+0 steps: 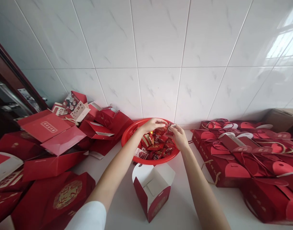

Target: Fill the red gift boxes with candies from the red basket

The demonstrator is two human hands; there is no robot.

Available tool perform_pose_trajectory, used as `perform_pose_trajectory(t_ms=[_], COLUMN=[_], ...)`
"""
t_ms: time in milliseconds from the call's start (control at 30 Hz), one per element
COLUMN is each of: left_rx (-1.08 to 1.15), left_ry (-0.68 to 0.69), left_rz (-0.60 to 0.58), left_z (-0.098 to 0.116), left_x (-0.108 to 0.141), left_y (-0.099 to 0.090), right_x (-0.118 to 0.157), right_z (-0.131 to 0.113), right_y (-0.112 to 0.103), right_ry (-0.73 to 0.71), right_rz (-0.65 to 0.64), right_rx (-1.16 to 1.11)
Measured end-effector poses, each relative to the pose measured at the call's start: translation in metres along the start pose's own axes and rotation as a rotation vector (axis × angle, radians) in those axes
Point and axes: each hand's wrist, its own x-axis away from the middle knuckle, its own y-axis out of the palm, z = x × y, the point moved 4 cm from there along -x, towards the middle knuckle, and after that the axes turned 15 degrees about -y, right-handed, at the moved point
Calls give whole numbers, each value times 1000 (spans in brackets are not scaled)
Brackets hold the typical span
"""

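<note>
A red plastic basin (126,150) full of wrapped candies (158,145) stands against the wall. My left hand (154,124) reaches over it, fingers and thumb drawn together; red wrappers lie right below, and what it holds, if anything, I cannot make out. At the basin's right side, my right hand (179,135) pinches a small wrapped candy (171,126) with dark and white print. Between my forearms, in front of the basin, an open red box with a white inside (158,195) stands upright. Its floor is visible and bare.
Unfolded and partly folded red boxes (52,134) pile up on the left. On the right, closed red gift boxes (233,156) with cord handles stand in rows. A brown cardboard box (283,119) sits behind them. White tiles (158,89) back the white tabletop (182,198).
</note>
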Motion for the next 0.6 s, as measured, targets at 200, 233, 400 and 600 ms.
perform_pose_trajectory(t_ms=[200, 233, 400, 600], left_rx=[-33, -58, -481, -858], left_ry=[79, 73, -75, -114], left_rz=[114, 129, -161, -220], left_z=[0, 0, -17, -41], left_x=[-2, 1, 17, 18], left_y=[4, 3, 27, 60], right_x=[-2, -2, -3, -4], right_z=[4, 5, 6, 8], right_y=[-6, -8, -13, -14], right_ry=[-59, -75, -118, -99], right_rz=[110, 153, 280, 271], right_rx=[30, 33, -16, -21])
